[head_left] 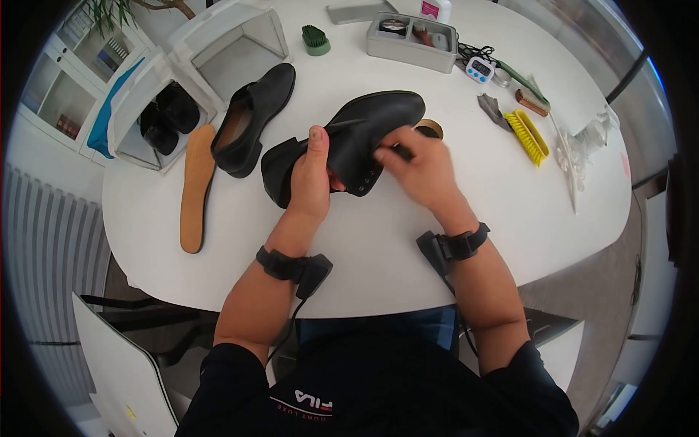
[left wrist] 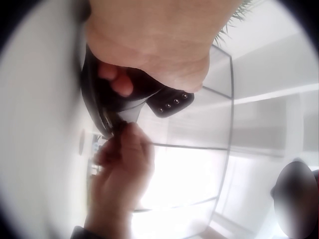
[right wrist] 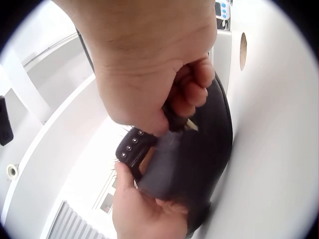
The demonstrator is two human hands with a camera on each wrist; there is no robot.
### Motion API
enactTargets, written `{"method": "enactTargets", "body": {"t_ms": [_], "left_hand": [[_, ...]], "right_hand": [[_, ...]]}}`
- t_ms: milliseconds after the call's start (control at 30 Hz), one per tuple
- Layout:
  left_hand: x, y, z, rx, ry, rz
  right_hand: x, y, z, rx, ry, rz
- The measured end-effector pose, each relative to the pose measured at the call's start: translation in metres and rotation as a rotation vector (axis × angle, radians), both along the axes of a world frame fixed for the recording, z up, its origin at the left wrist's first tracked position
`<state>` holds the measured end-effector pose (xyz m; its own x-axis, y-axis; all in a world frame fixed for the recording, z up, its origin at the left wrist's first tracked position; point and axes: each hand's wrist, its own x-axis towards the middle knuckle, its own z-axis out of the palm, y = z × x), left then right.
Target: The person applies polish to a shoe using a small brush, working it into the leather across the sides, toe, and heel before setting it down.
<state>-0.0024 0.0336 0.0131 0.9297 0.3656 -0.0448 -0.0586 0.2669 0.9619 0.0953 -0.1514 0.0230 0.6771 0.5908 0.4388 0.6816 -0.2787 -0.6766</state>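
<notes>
A black leather shoe (head_left: 375, 120) with metal eyelets and no laces is tilted on its side over the white table. My left hand (head_left: 312, 178) grips it at the opening, thumb along the outside and some fingers inside. My right hand (head_left: 419, 167) is at the shoe's side near the eyelet flap (right wrist: 130, 145), fingers curled round a small dark object (right wrist: 174, 119) with a pale tip; I cannot tell its kind. In the left wrist view the right fingertips (left wrist: 130, 137) meet the leather. The matching black shoe (head_left: 255, 120) stands to the left.
A tan insole (head_left: 196, 189) lies at the left, near a clear box (head_left: 145, 120) holding dark shoes. Behind are a green brush (head_left: 316, 40) and a metal tin (head_left: 411, 44) of supplies. A round brown-topped item (head_left: 429, 128) sits beyond my right hand; a yellow brush (head_left: 527, 138) lies further right.
</notes>
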Motion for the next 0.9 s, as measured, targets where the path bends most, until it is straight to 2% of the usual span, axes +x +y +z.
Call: {"method": "enactTargets", "body": {"t_ms": [67,100,200,267,367,433,533,567,600,667,700,733,800,833,867,900], "left_hand": [[-0.001,0.000,0.000,0.017,0.019,0.004],[-0.001,0.000,0.000,0.032,0.038,0.004],[0.000,0.000,-0.004,0.036,0.041,0.009],[0.000,-0.002,-0.001,0.036,0.034,0.018],[0.000,0.000,-0.004,0.048,0.025,0.009],[0.000,0.001,-0.005,0.056,0.014,-0.005],[0.001,-0.003,-0.005,0.040,0.042,0.026],[0.001,-0.004,-0.004,0.041,0.038,0.039],[0.000,-0.005,-0.004,0.043,0.038,0.050],[-0.001,-0.004,-0.004,0.054,0.026,0.017],[-0.001,-0.003,-0.003,0.061,0.007,-0.008],[-0.001,-0.003,-0.003,0.061,0.007,-0.004],[-0.001,-0.004,-0.003,0.066,0.020,0.008],[-0.001,-0.004,-0.005,0.065,0.021,0.010],[-0.001,-0.002,-0.007,0.064,0.019,0.005],[0.000,-0.001,-0.007,0.067,0.016,-0.003]], "right_hand": [[0.012,0.001,-0.007,0.205,-0.003,-0.310],[0.008,-0.002,0.008,0.208,0.214,-0.388],[0.006,0.003,0.002,0.316,0.162,-0.283],[-0.005,0.007,-0.001,0.205,0.125,0.017],[-0.006,0.003,0.006,0.099,0.122,0.010],[0.009,-0.002,0.003,0.018,-0.013,-0.389],[0.017,-0.007,0.001,-0.061,0.057,-0.491],[0.016,-0.005,-0.008,-0.026,-0.058,-0.441],[0.011,-0.003,-0.005,-0.025,-0.055,-0.443],[-0.001,0.002,0.003,0.064,0.000,-0.247],[-0.006,0.005,0.005,0.203,0.021,-0.206],[-0.009,0.006,0.006,0.203,0.021,-0.203],[-0.014,0.005,0.009,0.288,0.104,-0.007],[-0.015,0.004,0.010,0.155,0.107,0.026],[-0.011,0.003,0.007,0.156,0.108,0.025],[-0.002,0.002,0.003,-0.065,-0.048,-0.138]]}}
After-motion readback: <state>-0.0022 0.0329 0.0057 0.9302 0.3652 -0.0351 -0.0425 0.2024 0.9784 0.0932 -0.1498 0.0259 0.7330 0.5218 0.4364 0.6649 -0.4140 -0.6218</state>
